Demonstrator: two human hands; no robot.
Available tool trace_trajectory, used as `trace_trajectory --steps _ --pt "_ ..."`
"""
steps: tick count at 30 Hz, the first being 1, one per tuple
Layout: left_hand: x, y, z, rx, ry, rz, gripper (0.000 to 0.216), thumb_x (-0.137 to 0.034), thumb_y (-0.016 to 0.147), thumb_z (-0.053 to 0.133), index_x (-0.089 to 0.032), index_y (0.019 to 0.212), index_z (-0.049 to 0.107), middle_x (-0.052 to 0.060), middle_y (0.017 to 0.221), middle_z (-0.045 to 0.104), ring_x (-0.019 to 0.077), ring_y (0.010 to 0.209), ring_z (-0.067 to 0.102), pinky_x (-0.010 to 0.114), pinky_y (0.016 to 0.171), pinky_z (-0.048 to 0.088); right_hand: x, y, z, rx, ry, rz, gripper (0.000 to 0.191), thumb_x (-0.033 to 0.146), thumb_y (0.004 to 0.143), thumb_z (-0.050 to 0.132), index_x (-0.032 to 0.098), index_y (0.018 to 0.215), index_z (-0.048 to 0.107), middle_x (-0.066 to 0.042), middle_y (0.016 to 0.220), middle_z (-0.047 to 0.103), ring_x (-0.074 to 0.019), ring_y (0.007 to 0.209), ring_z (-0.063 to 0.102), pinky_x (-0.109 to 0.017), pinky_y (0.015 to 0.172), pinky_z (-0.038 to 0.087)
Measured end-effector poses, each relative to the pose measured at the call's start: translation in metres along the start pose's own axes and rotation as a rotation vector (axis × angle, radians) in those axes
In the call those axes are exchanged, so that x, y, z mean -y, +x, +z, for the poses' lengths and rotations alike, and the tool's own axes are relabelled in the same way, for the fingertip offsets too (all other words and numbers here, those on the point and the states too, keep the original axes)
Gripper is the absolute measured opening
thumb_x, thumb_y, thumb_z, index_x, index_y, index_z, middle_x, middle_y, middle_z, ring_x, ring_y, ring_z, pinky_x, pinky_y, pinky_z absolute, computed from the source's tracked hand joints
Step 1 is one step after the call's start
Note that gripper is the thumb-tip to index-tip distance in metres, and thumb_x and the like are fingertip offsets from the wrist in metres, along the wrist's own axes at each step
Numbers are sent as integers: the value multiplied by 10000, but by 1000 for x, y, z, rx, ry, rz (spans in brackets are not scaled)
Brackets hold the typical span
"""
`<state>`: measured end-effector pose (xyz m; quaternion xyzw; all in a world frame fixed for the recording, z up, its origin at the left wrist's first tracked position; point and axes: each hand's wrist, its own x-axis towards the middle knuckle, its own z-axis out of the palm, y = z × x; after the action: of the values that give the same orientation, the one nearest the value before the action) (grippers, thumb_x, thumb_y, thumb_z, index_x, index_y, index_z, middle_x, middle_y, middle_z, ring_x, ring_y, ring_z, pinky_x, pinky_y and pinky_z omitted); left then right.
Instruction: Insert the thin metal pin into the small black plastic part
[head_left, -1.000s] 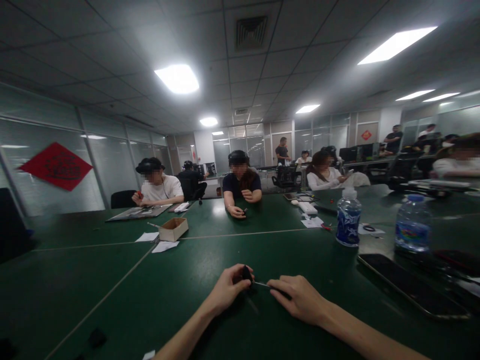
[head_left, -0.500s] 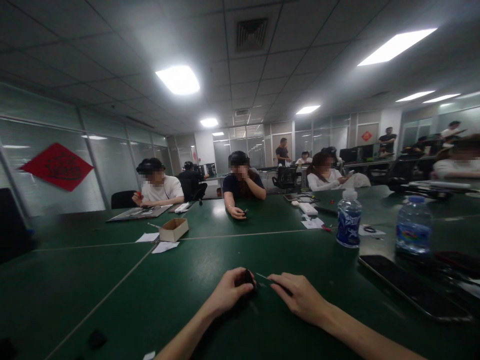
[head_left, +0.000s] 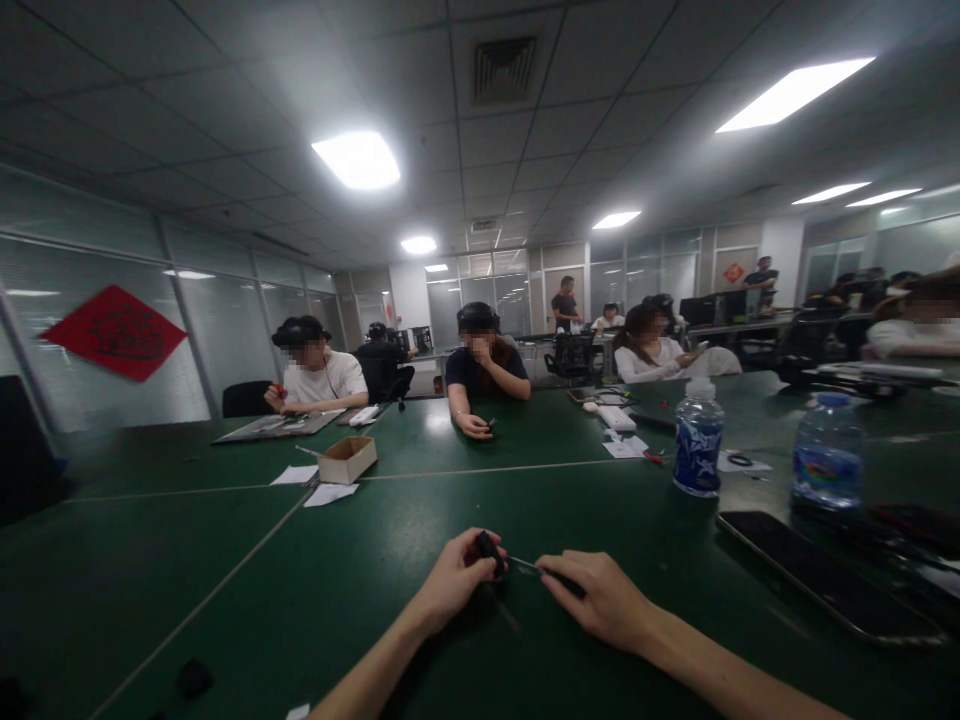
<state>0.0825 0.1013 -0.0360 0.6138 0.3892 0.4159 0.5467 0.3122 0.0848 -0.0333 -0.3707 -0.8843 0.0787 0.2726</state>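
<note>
My left hand (head_left: 452, 585) is closed around a small black part (head_left: 491, 553), which it holds tilted above the green table (head_left: 360, 590). The part's exact kind is too dark to make out. In my right hand (head_left: 604, 600) is a thin screwdriver (head_left: 523, 565) with a dark handle, gripped between thumb and fingers. Its metal shaft points left, with the tip at or very near the right side of the black part. Whether the tip touches it, I cannot tell.
To the right lie a phone (head_left: 825, 575), a blue-labelled bottle (head_left: 697, 440) and a blue-capped bottle (head_left: 829, 455). A small cardboard box (head_left: 349, 460) sits on paper at left. Near the lower left edge is a black piece (head_left: 194, 679). Co-workers sit across the table.
My left hand has turned the black part to a different tilt and raised it slightly. The screwdriver's tip has dropped a little, and its shaft now lies closer to the part.
</note>
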Motion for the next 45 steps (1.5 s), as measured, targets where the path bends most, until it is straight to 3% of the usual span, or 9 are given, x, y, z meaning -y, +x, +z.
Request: trace_trajectory --steps 11,23,45 --pt "7 2 -2 -18 -51 -15 312 -170 751 496 -139 1061 491 96 1030 574 189 841 623 320 775 460 1 -1 -1 11 2 -6 307 306 917 390 180 1030 646 -57 795 655 -142 690 597 -227 622 433" --pt "4 2 0 1 -56 -15 220 -181 701 508 -147 918 507 64 928 591 166 785 616 279 720 459 2 -1 -1 4 -6 -7 315 316 915 393 186 1043 650 -56 797 658 -144 687 598 -233 626 436" --pt "5 1 0 -5 -139 13 251 -166 719 532 -165 969 504 62 981 574 182 863 619 325 803 486 1 -1 1 11 5 -5 305 303 906 407 184 1037 654 -60 801 657 -147 695 595 -243 642 440"
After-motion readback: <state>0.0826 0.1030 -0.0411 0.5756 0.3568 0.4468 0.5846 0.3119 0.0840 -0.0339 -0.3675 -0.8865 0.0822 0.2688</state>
